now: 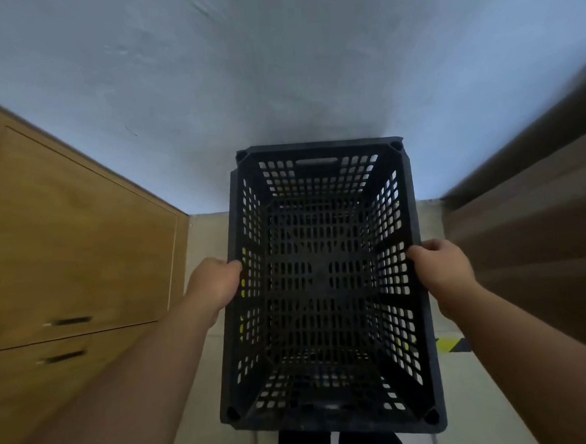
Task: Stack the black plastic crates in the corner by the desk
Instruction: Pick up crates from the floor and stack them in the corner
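A wooden cabinet (73, 242) with two dark handles (72, 321) stands left of a pale wall (275, 68), yellow-and-black striped tape (450, 345) marking the floor (481, 399) to its right.

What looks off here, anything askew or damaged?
Slightly askew: the held black crate sits a little rotated over the rim of another crate beneath, which peeks out at the far left. No damage or spill visible. Left hand and right hand grip its sides.

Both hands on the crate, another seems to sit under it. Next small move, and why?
Probably ease it straight down and square it up. The left hand and right hand grip the long sides of the black crate, and a second rim shows offset beneath its far-left edge.
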